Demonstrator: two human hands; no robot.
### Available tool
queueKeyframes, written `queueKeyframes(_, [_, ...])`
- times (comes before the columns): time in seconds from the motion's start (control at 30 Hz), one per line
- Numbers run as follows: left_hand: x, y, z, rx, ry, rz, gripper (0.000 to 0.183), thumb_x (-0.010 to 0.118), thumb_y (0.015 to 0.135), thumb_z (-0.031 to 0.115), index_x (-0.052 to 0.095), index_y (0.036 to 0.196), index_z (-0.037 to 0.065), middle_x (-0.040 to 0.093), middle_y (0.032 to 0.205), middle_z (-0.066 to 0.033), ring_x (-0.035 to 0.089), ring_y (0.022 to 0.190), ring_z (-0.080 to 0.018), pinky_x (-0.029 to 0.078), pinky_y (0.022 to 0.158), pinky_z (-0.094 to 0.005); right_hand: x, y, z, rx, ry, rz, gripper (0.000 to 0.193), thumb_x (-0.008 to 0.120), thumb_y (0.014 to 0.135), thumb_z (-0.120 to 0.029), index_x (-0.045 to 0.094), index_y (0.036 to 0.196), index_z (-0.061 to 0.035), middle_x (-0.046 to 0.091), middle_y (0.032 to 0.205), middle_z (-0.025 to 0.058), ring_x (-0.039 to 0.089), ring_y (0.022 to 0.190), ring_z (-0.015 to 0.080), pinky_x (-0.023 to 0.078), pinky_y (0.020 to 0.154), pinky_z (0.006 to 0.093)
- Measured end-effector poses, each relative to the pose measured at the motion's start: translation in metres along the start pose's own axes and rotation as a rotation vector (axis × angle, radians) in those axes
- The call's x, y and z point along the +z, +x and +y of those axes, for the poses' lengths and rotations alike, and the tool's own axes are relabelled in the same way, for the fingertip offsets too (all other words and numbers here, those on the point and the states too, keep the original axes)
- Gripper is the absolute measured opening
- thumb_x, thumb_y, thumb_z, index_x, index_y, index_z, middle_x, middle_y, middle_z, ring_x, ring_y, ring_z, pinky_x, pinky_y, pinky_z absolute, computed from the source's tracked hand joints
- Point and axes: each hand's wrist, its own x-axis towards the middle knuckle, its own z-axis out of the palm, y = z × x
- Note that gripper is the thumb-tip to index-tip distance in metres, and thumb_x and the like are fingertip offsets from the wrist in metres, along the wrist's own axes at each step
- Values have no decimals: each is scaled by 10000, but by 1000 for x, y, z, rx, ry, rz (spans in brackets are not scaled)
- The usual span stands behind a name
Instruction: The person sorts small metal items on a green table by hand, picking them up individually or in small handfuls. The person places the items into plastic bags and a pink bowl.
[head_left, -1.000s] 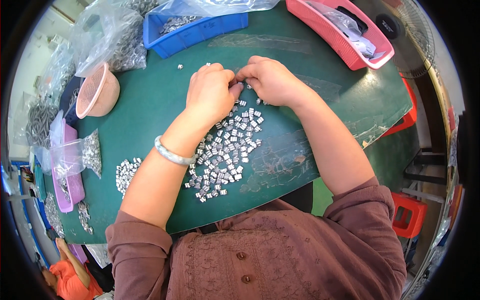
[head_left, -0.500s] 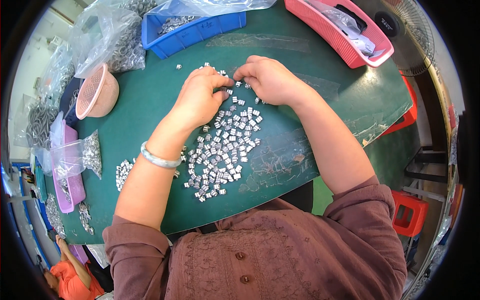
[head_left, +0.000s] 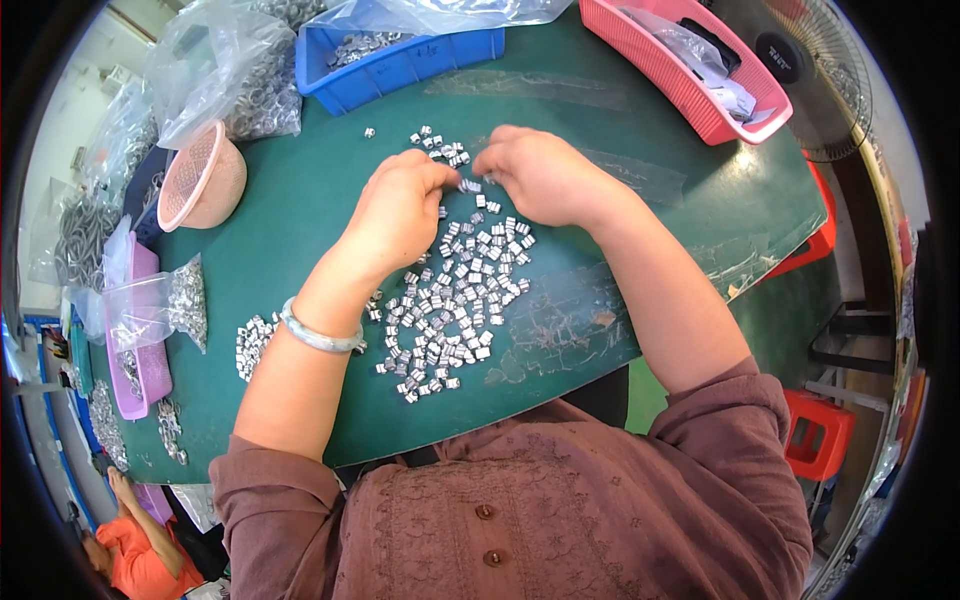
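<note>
The left hand (head_left: 402, 205) is loosely spread, forefinger reaching toward a small silvery metal piece (head_left: 469, 186) in the gap between the two hands, its thumb a little apart. The right hand (head_left: 540, 175) curls on the other side of that gap; its blurred fingertips make it impossible to tell whether they pinch anything. Just beyond the gap sits a small cluster of similar pieces (head_left: 440, 147), and nearer the body than both hands a broad scatter of metal pieces (head_left: 455, 305) covers the green counter (head_left: 300, 200). A blue bin (head_left: 420, 75) stands beyond the left hand, a peach basket (head_left: 225, 185) to its left, and a pink basket (head_left: 655, 66) beyond and right of the right hand.
</note>
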Motion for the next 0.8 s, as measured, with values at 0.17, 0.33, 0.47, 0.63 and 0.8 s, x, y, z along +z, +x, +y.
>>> queueKeyframes(0.17, [-6,-2,-1,5,-156,-167,239,527,793,-55,686,951,25,608,873,-102,600,828,-224,483,746,-322,-9,1,4,-16,170,-92,199,602,797,-51,665,985,-24,638,909,141,617,816,314,498,739,372])
queueKeyframes(0.33, [1,11,-8,-85,-78,86,227,572,801,-20,665,1002,29,616,887,-101,603,780,-223,484,735,-321,8,14,0,19,41,143,219,603,795,-51,667,1005,-52,623,914,126,612,822,304,491,738,370])
queueKeyframes(0.47, [3,18,-5,-78,-72,79,262,618,779,-13,649,1034,44,603,857,-96,592,759,-229,479,727,-329,11,13,0,55,-1,123,173,603,791,-47,661,952,-65,596,895,108,600,816,291,483,729,368])
queueKeyframes(0.63, [5,19,-2,-72,-77,81,255,644,763,-8,658,1007,60,565,804,-92,574,736,-232,472,706,-338,5,11,1,92,74,50,135,605,771,-11,641,894,-54,590,888,95,594,809,282,480,727,363])
queueKeyframes(0.8, [6,22,-5,3,-15,62,200,643,761,-6,660,954,46,572,820,-97,578,757,-250,472,711,-342,0,10,3,70,122,28,163,613,743,29,635,890,-36,583,892,104,590,822,274,480,731,361])
